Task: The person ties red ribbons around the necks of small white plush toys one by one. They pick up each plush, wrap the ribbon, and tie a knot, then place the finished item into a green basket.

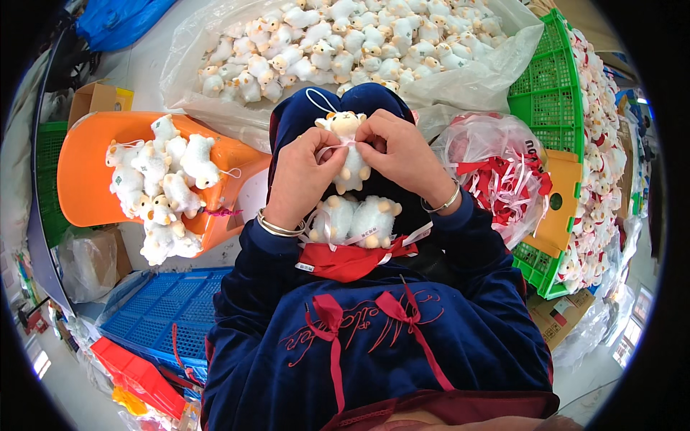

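A small white plush sheep (350, 171) with a cream face and a white hanging loop is upright over my knees. At its neck, my left hand (300, 167) and my right hand (399, 152) come together with fingers closed. A thin white ribbon (330, 148) shows in the left fingertips. The right fingertips pinch at the ribbon by the neck, though its end there is hidden. Below, two more plush sheep (372, 221) lie side by side on my lap. Red cloth pieces with white ribbons (343, 263) rest against them, nearer to me.
An orange chair (86, 172) at the left bears several plush sheep (152, 161). Ahead, a large clear plastic bag (183, 68) holds many more. On the right are a bag of red ribboned pieces (499, 183) and green crates (546, 79). A blue crate (162, 305) stands lower left.
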A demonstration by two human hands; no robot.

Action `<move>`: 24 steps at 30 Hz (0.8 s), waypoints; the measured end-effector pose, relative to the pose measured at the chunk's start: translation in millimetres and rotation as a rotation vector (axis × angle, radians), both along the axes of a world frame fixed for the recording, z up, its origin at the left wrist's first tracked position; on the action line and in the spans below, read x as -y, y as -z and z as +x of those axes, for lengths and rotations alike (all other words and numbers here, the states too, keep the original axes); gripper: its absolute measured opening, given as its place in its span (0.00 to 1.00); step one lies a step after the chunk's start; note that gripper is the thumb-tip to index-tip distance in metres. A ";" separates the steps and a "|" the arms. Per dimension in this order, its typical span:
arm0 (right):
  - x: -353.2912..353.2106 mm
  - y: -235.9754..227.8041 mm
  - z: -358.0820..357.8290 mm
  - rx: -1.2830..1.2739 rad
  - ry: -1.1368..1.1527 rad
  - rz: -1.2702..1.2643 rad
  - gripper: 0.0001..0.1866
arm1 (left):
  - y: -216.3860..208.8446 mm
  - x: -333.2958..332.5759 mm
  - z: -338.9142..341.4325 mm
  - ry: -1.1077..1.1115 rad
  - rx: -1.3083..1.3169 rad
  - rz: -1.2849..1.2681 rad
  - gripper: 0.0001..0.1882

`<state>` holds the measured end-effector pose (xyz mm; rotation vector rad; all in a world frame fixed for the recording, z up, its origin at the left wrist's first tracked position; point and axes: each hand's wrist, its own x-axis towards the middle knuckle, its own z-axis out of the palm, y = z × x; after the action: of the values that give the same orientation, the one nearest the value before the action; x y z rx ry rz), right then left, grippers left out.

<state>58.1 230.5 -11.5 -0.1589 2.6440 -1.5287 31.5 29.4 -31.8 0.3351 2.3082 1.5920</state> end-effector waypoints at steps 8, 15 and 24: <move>-13.6 16.8 1.3 -0.027 -0.055 -0.123 0.06 | -0.6 2.5 1.2 -0.003 0.031 0.032 0.08; -7.0 6.7 0.8 0.005 -0.001 -0.123 0.09 | 5.1 4.1 3.5 0.011 -0.076 0.084 0.05; -10.2 11.3 -0.8 0.159 0.075 -0.190 0.08 | 8.6 10.7 0.2 0.086 -0.379 0.043 0.08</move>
<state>57.3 240.7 -22.8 0.0491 2.4072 -1.7371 31.8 18.7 -40.4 0.7971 2.4884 1.6538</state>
